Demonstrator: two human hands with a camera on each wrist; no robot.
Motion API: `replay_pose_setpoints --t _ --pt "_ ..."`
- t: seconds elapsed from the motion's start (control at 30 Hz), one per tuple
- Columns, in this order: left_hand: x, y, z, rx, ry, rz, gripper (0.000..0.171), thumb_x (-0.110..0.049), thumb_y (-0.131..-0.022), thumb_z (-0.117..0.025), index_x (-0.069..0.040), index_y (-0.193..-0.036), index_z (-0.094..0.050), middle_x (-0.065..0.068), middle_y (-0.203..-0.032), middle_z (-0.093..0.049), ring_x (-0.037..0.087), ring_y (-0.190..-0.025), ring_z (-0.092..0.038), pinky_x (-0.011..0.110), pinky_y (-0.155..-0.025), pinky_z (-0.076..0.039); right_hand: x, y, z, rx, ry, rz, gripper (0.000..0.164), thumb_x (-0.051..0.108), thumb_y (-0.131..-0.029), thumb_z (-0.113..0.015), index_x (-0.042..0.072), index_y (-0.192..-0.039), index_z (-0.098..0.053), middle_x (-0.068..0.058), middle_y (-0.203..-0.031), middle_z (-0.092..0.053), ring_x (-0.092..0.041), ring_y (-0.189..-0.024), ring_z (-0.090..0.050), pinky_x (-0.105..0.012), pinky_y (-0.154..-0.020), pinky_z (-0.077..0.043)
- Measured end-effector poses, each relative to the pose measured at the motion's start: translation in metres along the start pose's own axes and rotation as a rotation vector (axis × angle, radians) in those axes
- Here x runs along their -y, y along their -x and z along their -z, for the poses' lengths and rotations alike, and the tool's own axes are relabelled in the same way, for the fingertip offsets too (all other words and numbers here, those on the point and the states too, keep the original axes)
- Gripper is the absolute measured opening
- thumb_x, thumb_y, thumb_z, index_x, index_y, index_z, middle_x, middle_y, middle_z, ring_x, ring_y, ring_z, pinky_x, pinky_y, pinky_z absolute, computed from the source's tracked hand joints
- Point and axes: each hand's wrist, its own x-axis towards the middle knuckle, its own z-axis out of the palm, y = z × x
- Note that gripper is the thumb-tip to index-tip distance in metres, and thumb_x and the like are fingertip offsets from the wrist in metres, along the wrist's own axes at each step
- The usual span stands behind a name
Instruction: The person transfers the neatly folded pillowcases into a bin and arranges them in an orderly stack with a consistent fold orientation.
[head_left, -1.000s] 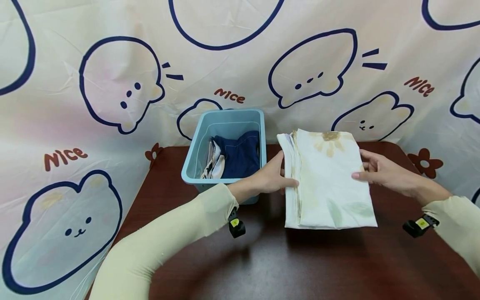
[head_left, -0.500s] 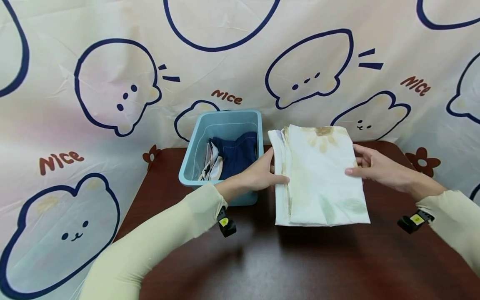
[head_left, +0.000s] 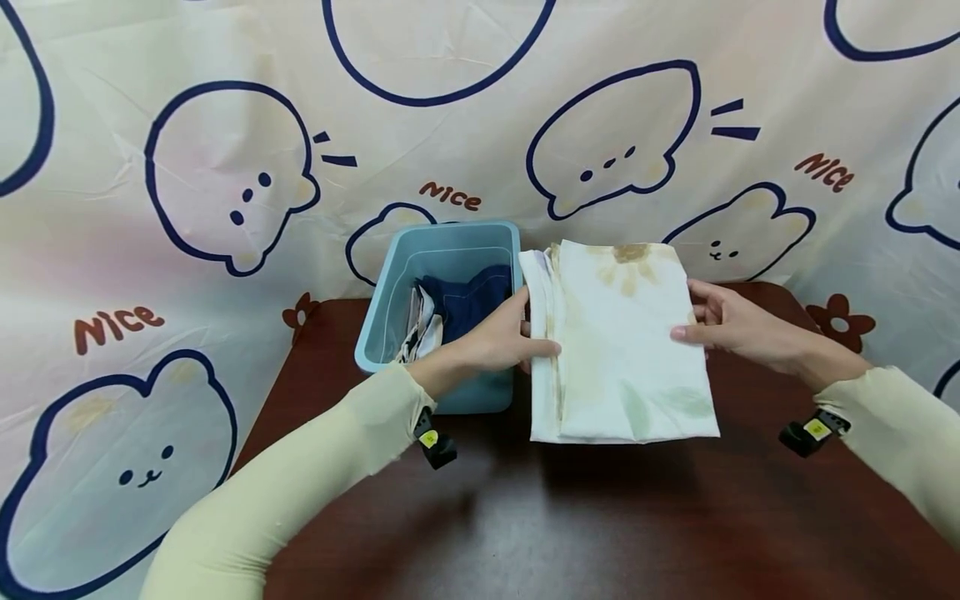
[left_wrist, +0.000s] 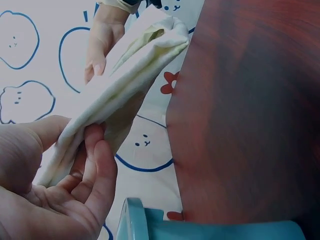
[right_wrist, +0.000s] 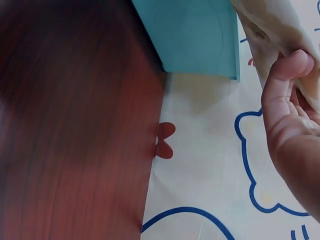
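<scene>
A folded white cloth [head_left: 630,350] with a tan flower and green leaves is held up above the table, its layers showing along the left edge. My left hand [head_left: 498,337] pinches that layered edge, thumb on the front and fingers behind. In the left wrist view the fingers [left_wrist: 102,170] curl under the fold. My right hand [head_left: 738,325] grips the opposite edge, with the thumb in front; its other fingertips are partly hidden. Left of the cloth stands a light blue plastic bin [head_left: 378,312], and navy fabric [head_left: 468,300] lies in it, partly covered by my left hand.
Beside the navy fabric, folded patterned cloths [head_left: 422,329] stand at the bin's left side. The dark reddish-brown table [head_left: 480,517] runs back to a cartoon-printed sheet [head_left: 420,158] hung behind and at the sides.
Both hands have carried the folded cloth left and slightly upward, closer to the bin. Its left edge now comes up against the bin's right side in the head view. The grip looks the same.
</scene>
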Motion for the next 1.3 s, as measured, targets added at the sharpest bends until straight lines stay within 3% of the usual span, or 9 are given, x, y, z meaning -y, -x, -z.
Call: replay_pose_setpoints --t 0.27,0.67,1.03,1.3 --pt "0.0 0.006 0.016 0.005 -0.031 -0.002 0.085 -0.006 -0.095 -0.068 -0.018 -0.16 -0.015 0.02 -0.114 -0.07 0.019 -0.075 -0.072 0.045 -0.065 -0.059 0.006 -0.009 -0.009 0.004 -0.015 0.007 0.078 0.014 -0.102 -0.06 0.01 -0.162 -0.01 0.002 -0.116 -0.073 -0.015 -0.1 -0.074 -0.035 -0.082 -0.061" --pt "-0.003 0.015 0.037 0.011 -0.062 0.022 0.088 -0.008 -0.095 -0.068 -0.018 -0.161 -0.01 0.02 -0.118 -0.07 0.02 -0.083 -0.074 0.036 -0.066 -0.059 0.021 -0.025 -0.017 0.009 -0.032 -0.015 0.084 0.019 -0.101 -0.063 0.013 -0.163 -0.006 0.002 -0.117 -0.073 -0.014 -0.098 -0.073 -0.033 -0.082 -0.061" --pt "-0.001 0.021 0.056 0.015 -0.094 0.037 0.091 -0.008 -0.095 -0.068 -0.019 -0.162 -0.008 0.021 -0.122 -0.068 0.023 -0.088 -0.075 0.044 -0.072 -0.061 0.029 -0.04 -0.024 0.028 -0.072 -0.012 0.085 0.019 -0.101 -0.064 0.013 -0.163 -0.006 0.0 -0.12 -0.071 -0.014 -0.1 -0.073 -0.033 -0.081 -0.061" --pt "0.0 0.026 0.068 0.025 -0.109 0.02 0.092 -0.007 -0.096 -0.067 -0.02 -0.163 -0.005 0.023 -0.122 -0.069 0.023 -0.087 -0.075 0.039 -0.07 -0.061 0.036 -0.046 -0.028 0.023 -0.099 -0.023 0.089 0.017 -0.1 -0.064 0.018 -0.164 -0.003 -0.001 -0.121 -0.071 -0.014 -0.101 -0.073 -0.033 -0.083 -0.061"
